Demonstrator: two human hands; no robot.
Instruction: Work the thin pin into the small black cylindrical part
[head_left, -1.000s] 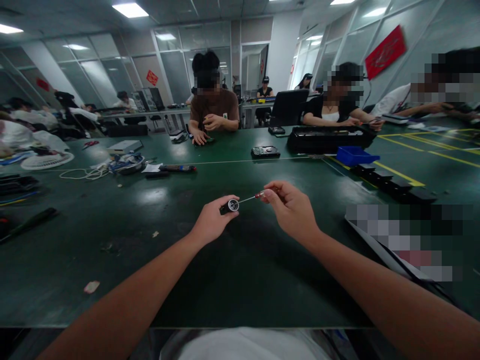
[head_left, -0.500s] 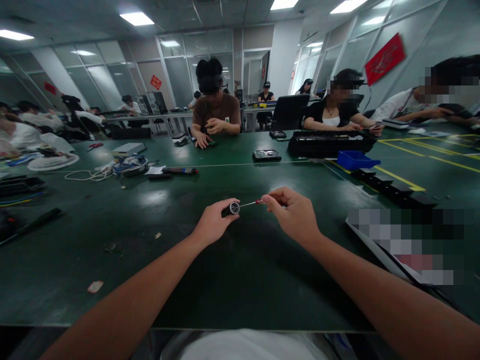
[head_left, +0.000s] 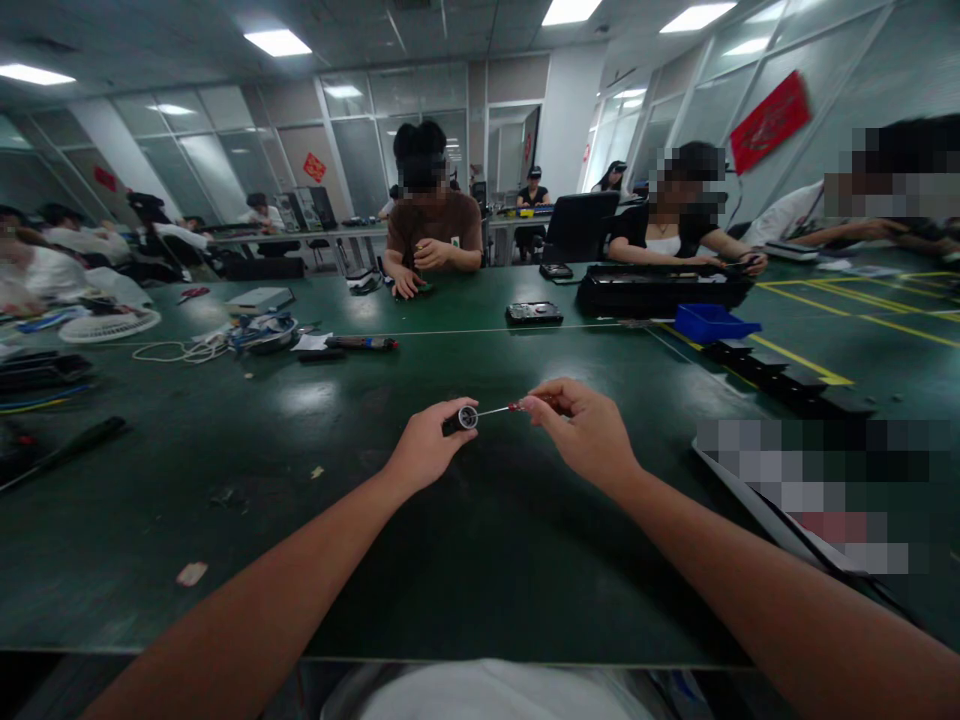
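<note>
My left hand (head_left: 426,442) is closed around a short black cylindrical part (head_left: 452,425) with a silvery round rim at its open end. That end faces to the right and slightly toward me. In my right hand (head_left: 592,430) a small screwdriver (head_left: 495,411) is pinched, its reddish see-through handle partly covered by the fingers. The thin metal shaft points left, and its tip reaches the silvery end of the part. Whether the tip sits on a screw inside is too small to make out. Both hands are above the green table (head_left: 480,560).
A hard drive (head_left: 534,313) lies ahead, with a blue bin (head_left: 712,321) and a long black casing (head_left: 660,290) to its right. Farther left are an electric screwdriver (head_left: 364,343) and tangled cables (head_left: 262,333). A person (head_left: 433,230) works opposite; a flat pixelated item (head_left: 795,500) lies at right.
My right fingers have shifted slightly about the screwdriver handle. The shaft still meets the part's end, and my left hand keeps its hold nearly unmoved.
</note>
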